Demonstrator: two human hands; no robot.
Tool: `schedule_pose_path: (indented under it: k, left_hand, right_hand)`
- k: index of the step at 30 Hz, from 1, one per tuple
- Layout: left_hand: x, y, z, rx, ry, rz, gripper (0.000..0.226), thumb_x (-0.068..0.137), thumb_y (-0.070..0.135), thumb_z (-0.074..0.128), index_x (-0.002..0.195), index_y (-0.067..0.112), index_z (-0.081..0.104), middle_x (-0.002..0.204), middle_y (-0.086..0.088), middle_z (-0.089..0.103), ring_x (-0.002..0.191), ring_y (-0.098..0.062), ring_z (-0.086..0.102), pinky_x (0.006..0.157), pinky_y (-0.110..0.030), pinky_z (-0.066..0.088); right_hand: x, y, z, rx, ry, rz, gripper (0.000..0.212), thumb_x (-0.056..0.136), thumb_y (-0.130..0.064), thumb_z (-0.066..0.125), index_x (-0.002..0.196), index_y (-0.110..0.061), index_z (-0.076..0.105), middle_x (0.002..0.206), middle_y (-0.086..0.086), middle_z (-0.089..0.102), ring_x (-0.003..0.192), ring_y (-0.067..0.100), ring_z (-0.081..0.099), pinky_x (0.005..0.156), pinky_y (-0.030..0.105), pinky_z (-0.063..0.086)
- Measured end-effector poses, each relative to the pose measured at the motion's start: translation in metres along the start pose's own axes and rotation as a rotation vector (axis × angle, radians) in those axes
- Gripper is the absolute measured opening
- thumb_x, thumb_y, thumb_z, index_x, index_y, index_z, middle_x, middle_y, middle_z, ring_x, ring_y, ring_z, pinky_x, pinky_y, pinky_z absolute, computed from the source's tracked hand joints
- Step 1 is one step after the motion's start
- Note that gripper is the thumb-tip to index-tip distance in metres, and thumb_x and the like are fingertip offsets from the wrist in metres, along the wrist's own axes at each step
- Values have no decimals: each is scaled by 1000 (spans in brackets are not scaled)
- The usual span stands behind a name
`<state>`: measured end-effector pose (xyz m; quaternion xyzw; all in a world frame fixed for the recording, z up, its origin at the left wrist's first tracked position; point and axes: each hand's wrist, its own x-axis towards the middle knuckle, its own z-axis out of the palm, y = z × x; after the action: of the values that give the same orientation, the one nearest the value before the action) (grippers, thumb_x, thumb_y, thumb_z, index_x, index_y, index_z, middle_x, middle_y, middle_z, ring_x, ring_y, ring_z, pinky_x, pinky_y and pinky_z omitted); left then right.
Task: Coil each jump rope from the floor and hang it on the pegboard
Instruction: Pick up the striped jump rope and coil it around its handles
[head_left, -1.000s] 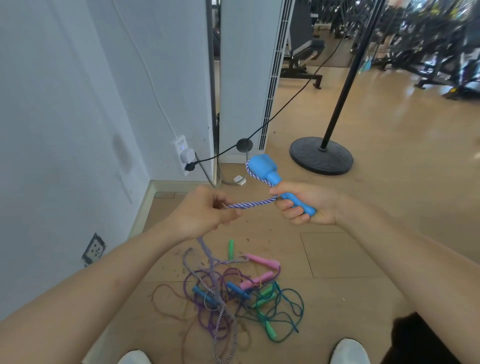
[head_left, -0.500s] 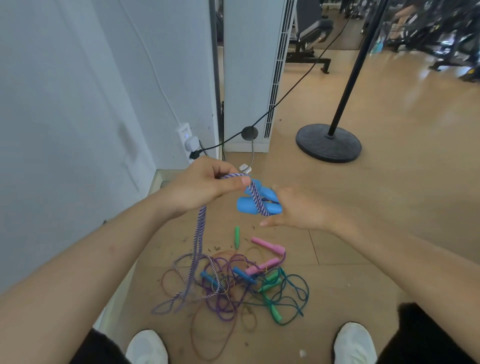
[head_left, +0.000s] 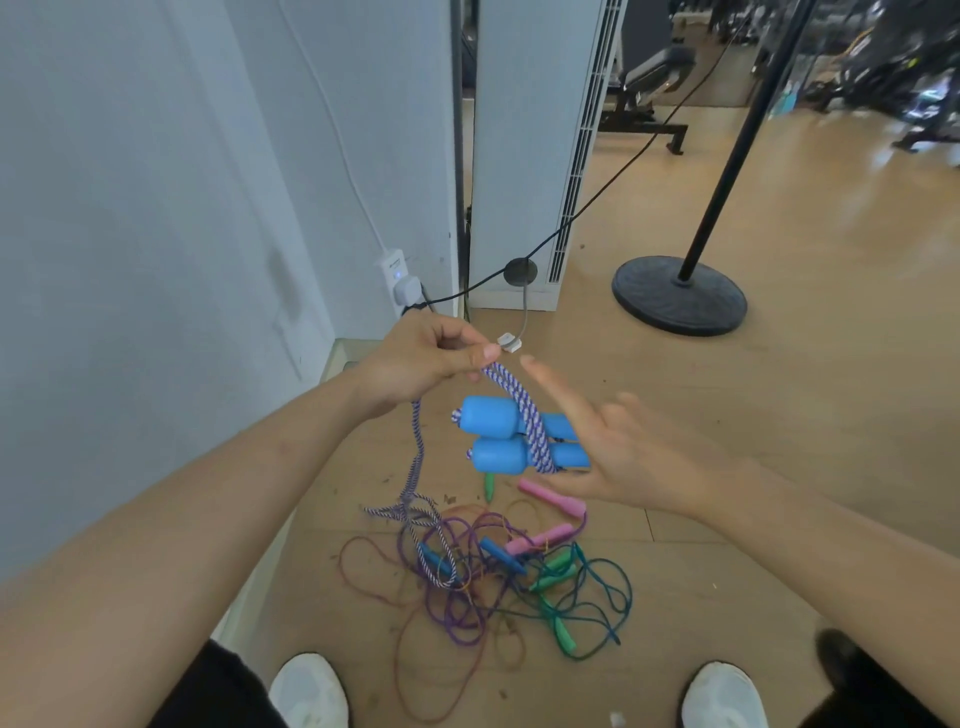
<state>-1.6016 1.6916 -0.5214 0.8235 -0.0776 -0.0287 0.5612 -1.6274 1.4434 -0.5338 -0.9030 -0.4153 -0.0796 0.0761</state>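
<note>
My left hand (head_left: 421, 364) pinches the purple-and-white braided rope (head_left: 514, 400) just above two blue handles (head_left: 493, 436), which lie side by side with the rope wrapped across them. My right hand (head_left: 639, 457) is spread with straight fingers, and the handles' narrow ends rest against its palm. The rest of this rope drops from my left hand to the floor. There it joins a tangled pile of jump ropes (head_left: 498, 577) with pink handles (head_left: 550, 501), green ones and dark blue ones. No pegboard is in view.
A grey wall runs along the left, with a socket and plug (head_left: 399, 283). A white tower unit (head_left: 524, 156) stands behind, and a black cable crosses in front of it. A black stand base (head_left: 680, 296) sits to the right. My white shoes (head_left: 309, 691) flank the pile.
My right hand has let go of the blue handle and spread open. The two handles now lie together with the rope looped across them, and my left hand has lifted the rope above them.
</note>
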Motion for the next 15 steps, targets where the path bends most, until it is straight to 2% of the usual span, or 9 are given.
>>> schedule_pose_path:
  k: [2, 4, 6, 8, 10, 12, 13, 14, 15]
  left_hand:
    - [0, -2, -4, -13, -26, -37, 21, 89, 25, 73, 95, 5, 75, 62, 2, 67, 53, -8, 42, 51, -20, 31]
    - [-1, -3, -6, 3, -56, -54, 23, 87, 26, 74, 96, 5, 76, 63, 1, 69, 54, -9, 44, 53, -24, 31]
    - [-3, -2, -6, 30, -82, -56, 23, 86, 25, 74, 97, 5, 76, 65, 0, 70, 59, -15, 48, 54, -25, 33]
    - [-4, -3, -6, 25, -96, -61, 22, 85, 27, 75, 95, 8, 77, 69, -5, 71, 67, -24, 45, 55, -26, 34]
    - [-5, -4, -6, 14, -108, -64, 19, 85, 28, 74, 94, 12, 77, 69, -4, 70, 66, -24, 43, 55, -26, 34]
    - [-5, -6, -7, -8, -126, -64, 15, 85, 28, 72, 95, 18, 77, 69, -2, 69, 58, -18, 44, 55, -27, 34]
    - [-6, -7, -7, -18, -137, -61, 12, 88, 27, 71, 96, 20, 76, 70, -4, 69, 55, -13, 44, 54, -26, 34]
    - [-6, -9, -7, -19, -140, -59, 12, 90, 26, 69, 99, 21, 76, 71, -6, 69, 54, -12, 43, 53, -25, 34]
    - [-7, -10, -7, -13, -138, -56, 14, 92, 26, 68, 104, 21, 75, 72, -7, 69, 53, -12, 43, 52, -23, 35]
  right_hand:
    - [-4, 4, 4, 2, 47, -72, 100, 87, -52, 63, 154, -41, -10, 69, -11, 46, 57, 24, 44, 57, 29, 37]
    - [-7, 9, 9, -10, 12, -177, 94, 88, -50, 62, 152, -49, -7, 88, -7, 61, 64, 22, 53, 59, 26, 36]
    - [-8, 11, 9, -8, 12, -217, 87, 85, -46, 68, 151, -45, 12, 97, -5, 66, 67, 19, 57, 59, 23, 36]
    - [-8, 10, 7, 23, 90, -219, 81, 76, -38, 79, 142, -32, 33, 94, -4, 70, 62, 20, 60, 54, 21, 39]
    - [-8, 11, 3, 76, 168, -156, 73, 73, -34, 80, 135, -27, 43, 92, -6, 69, 64, 18, 60, 53, 19, 42]
    - [-8, 14, 3, 276, 185, -29, 67, 74, -35, 78, 134, -27, 49, 92, -13, 65, 75, 13, 60, 61, 10, 42]
    - [-8, 17, 5, 464, 176, 48, 65, 74, -37, 77, 133, -31, 50, 96, -16, 64, 82, 12, 62, 70, 12, 46]
    - [-6, 19, 7, 669, 170, 131, 63, 73, -40, 78, 130, -38, 50, 101, -17, 64, 90, 12, 64, 78, 20, 53]
    - [-4, 23, 9, 823, 188, 224, 61, 72, -42, 79, 125, -44, 49, 106, -16, 64, 95, 14, 66, 85, 35, 56]
